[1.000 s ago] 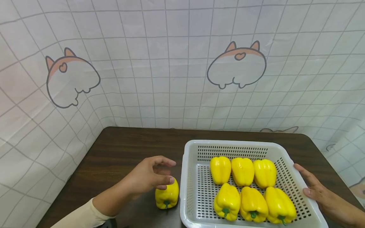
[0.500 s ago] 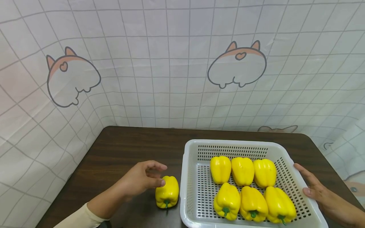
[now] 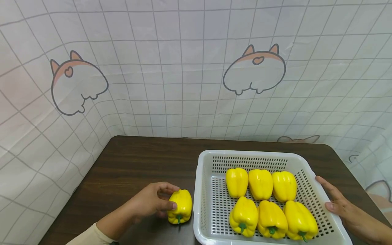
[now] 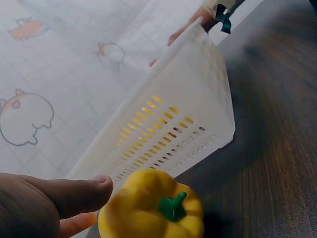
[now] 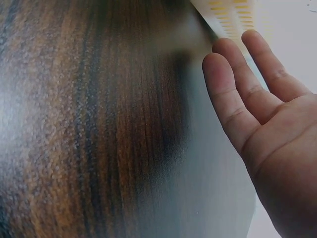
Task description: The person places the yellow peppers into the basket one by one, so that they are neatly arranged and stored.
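A yellow bell pepper (image 3: pixel 183 204) with a green stem sits on the table, just left of a white perforated basket (image 3: pixel 200 190). My left hand (image 3: pixel 153 200) is at the pepper's left side, its thumb in front and its fingers partly behind, loosely bent. In the left wrist view the thumb (image 4: pixel 81 196) lies beside the pepper (image 4: pixel 148 213), with no firm grip visible. Several more yellow bell peppers (image 3: pixel 243 216) lie in two rows inside the basket. My right hand (image 3: pixel 349 207) rests against the basket's right side, its fingers extended in the right wrist view.
The dark wooden table (image 3: pixel 147 153) carries the basket on its right half. Behind it hangs a white grid-patterned cloth (image 3: pixel 183 85) with cartoon animal drawings, which also runs along the left side.
My left hand first drew back to the left from above the pepper, then came lower and right against its side. The pepper, basket and right hand stay in place.
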{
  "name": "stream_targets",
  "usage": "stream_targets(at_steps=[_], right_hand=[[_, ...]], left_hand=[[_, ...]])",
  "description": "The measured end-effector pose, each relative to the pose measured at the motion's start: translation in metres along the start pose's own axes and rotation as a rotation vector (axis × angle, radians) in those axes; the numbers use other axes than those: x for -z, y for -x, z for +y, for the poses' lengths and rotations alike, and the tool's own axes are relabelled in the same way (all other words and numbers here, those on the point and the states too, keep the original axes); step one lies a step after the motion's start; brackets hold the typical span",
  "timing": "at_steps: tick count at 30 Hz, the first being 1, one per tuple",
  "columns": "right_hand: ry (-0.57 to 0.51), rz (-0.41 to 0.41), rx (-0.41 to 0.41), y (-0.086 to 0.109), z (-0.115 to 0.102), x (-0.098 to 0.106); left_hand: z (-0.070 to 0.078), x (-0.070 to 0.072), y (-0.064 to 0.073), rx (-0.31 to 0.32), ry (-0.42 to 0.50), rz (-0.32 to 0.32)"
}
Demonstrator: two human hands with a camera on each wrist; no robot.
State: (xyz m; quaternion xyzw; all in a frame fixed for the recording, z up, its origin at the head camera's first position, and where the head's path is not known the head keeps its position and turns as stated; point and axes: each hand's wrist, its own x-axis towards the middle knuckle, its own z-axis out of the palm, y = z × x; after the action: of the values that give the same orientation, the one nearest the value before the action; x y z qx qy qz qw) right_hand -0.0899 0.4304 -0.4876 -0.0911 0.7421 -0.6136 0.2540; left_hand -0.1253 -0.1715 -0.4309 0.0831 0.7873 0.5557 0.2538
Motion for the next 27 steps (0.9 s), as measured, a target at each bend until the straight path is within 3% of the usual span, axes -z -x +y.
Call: stream_targets(at_steps=[9, 27], right_hand=[[0.059, 0.043, -0.017, -0.0011, -0.0029, -0.0047], [0.002, 0.017, -0.016, 0.0009, -0.0003, -0.0012]], left_hand=[[-0.0051, -0.0017, -0.0016, 0.004, 0.026, -0.016], [-0.0018, -0.0001, -0.0003, -0.014, -0.016, 0.004]])
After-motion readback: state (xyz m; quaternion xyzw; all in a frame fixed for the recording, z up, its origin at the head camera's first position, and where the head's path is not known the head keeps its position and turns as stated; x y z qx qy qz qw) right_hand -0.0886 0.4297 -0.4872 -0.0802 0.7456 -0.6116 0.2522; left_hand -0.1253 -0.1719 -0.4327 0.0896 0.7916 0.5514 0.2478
